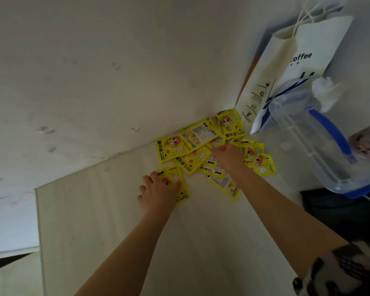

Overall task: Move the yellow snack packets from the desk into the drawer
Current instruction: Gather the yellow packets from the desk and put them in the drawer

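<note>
1. The yellow snack packets (203, 146) lie in a loose, overlapping heap on the desk (115, 221), pushed up against the wall (94, 71) and just beside a paper coffee bag (286, 77). No drawer is in view.
2. My left hand (158, 191) rests on the nearest packet (177, 184), fingers curled over its edge.
3. My right hand (228, 154) is down in the heap; I cannot tell whether its fingers have hold of anything.
4. I judge the packets light, flat, crinkly and slick, so they will likely slide apart.
5. I would gather several together and pinch them by the edges.
</note>
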`<state>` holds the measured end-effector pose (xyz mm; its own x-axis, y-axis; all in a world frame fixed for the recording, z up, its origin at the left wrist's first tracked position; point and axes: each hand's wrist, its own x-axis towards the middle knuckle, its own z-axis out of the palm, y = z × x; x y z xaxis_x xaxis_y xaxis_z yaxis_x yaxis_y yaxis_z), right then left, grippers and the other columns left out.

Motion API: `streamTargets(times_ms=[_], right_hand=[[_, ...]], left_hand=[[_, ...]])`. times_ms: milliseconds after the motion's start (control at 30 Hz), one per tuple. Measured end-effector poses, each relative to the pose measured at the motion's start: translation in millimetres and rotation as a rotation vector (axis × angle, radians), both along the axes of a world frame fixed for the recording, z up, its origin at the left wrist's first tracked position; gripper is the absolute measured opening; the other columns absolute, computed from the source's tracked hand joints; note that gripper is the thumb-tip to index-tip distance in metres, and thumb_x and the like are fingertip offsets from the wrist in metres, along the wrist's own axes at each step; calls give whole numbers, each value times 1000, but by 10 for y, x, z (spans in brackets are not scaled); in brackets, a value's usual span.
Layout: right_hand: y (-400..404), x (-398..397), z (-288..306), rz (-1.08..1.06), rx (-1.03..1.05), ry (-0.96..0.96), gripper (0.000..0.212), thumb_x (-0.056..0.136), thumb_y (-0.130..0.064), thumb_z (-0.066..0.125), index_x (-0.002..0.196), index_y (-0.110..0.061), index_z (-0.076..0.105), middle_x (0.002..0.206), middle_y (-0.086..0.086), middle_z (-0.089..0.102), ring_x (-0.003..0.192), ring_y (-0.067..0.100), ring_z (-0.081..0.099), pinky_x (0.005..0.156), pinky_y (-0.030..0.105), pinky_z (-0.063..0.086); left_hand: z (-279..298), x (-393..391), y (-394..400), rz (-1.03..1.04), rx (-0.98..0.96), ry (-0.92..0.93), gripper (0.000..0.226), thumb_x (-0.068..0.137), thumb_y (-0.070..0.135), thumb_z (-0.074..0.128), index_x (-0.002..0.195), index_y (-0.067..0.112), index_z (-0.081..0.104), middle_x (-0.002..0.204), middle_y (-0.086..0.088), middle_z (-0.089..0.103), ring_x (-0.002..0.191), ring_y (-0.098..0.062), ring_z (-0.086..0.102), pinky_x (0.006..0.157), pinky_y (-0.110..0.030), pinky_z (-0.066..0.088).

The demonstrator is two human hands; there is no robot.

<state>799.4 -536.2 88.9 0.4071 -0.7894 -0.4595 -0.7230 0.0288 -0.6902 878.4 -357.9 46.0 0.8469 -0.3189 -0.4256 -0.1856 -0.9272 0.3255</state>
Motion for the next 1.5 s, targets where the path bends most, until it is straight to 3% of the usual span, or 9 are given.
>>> streamTargets(times_ms=[133,300,400,567,867,1033,1133,1233,1500], right_hand=[[-190,232,-185,-107,56,-19,45,89,-30,60,53,-15,36,52,2,35,49,19,35,56,28,31],[-263,361,-214,-194,61,-16,46,87,-44,63,100,1,64,76,8,60,83,30,64,75,37,50],[-268,482,-298,-214,36,22,56,73,-67,62,91,-15,54,74,2,58,76,26,62,72,35,50],[-238,591,-419,-210,-4,108,97,65,-67,67,135,-6,38,134,14,53,123,38,50,98,55,45],[-303,523,-325,-389,91,-114,59,80,-15,75,126,-2,40,110,8,56,99,22,58,78,30,47],[-330,280,-221,-468,152,-235,52,76,-6,74,120,-3,47,113,10,60,97,24,62,81,38,55],[-258,36,-147,-469,241,-285,16,82,-4,67,95,-10,59,101,12,64,79,24,62,62,32,51],[-89,-131,-167,-429,325,-283,18,85,-5,64,79,-21,61,90,9,67,82,28,65,75,38,53],[200,68,-373,-397,347,-212,19,82,-12,68,101,-13,63,108,13,67,98,31,66,89,50,55]], left_hand=[[-86,43,-43,-18,46,-37,86,68,67,63,133,21,33,126,-4,39,118,-30,43,93,-43,36],[-140,194,16,-26,-30,8,89,68,56,73,137,20,30,127,-7,37,120,-33,42,96,-47,35],[-150,327,54,-47,-52,39,83,72,47,74,137,16,33,130,-9,42,121,-33,44,97,-48,36],[-151,511,112,-2,-145,134,72,67,27,82,126,13,42,122,-10,54,113,-32,53,93,-48,45],[-47,594,215,-34,-165,130,46,70,16,78,105,11,49,101,-7,52,97,-29,54,71,-35,43],[129,622,196,-61,-284,115,36,78,16,73,100,13,44,94,-7,58,83,-28,53,65,-33,43],[247,717,52,-92,-343,105,37,76,10,74,106,11,51,95,-4,59,84,-24,53,68,-28,38],[302,841,-187,-158,-372,86,31,78,10,70,104,13,53,93,-2,58,85,-24,54,69,-29,39],[192,980,-719,-419,-266,24,20,92,15,55,107,3,58,100,-16,60,85,-32,58,68,-32,40]])
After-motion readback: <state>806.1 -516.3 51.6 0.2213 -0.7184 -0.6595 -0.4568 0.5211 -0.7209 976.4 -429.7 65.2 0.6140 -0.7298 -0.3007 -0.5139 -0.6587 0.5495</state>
